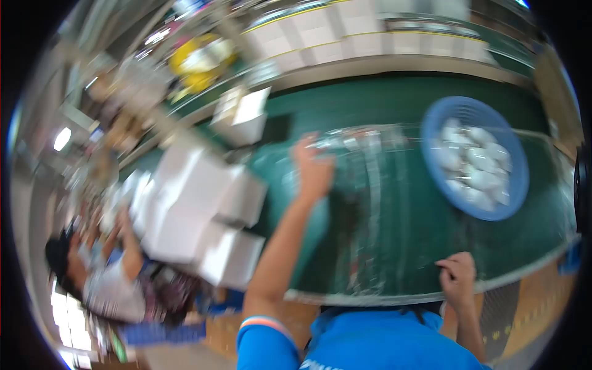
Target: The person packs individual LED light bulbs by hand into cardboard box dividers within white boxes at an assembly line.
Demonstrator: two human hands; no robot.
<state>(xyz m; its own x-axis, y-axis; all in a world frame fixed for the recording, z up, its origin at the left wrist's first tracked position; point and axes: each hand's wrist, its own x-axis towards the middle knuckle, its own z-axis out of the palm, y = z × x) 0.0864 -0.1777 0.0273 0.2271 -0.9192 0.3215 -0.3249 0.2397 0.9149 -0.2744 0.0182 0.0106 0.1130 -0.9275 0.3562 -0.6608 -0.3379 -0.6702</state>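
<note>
1. Two hands in view, both on or at a clear plastic sheet [376, 209] spread on the green table [394, 98]. Landmark for everything below is the blue basket [488, 215].
2. Basket sits on the table and holds a pile of white pieces [475, 163]. They are too blurred to identify.
3. The sheet lies just left of the basket. Its right edge looks to reach the basket's rim, but I can't tell whether they overlap.
4. Left hand [313, 169] is well left of the basket, at about the basket's height in frame, with the arm stretched out across the table. The hand is on the sheet's far left edge, where the film is bunched. The fingers are motion-blurred, so I can't tell whether they clamp the film or just press on it.
5. Right hand [457, 279] is below the basket and slightly left of it, at the near table edge. The fingers are curled closed at the sheet's near edge. I can't tell whether film is pinched inside them.
6. A stack of white boxes [191, 209] sits far left of the basket, past the left hand.
7. One more white box [243, 117] sits left of the basket, further back on the table.
8. Another person [105, 283] is at the far left, lower than the basket, beside the box stack, with an arm raised toward it.
</note>
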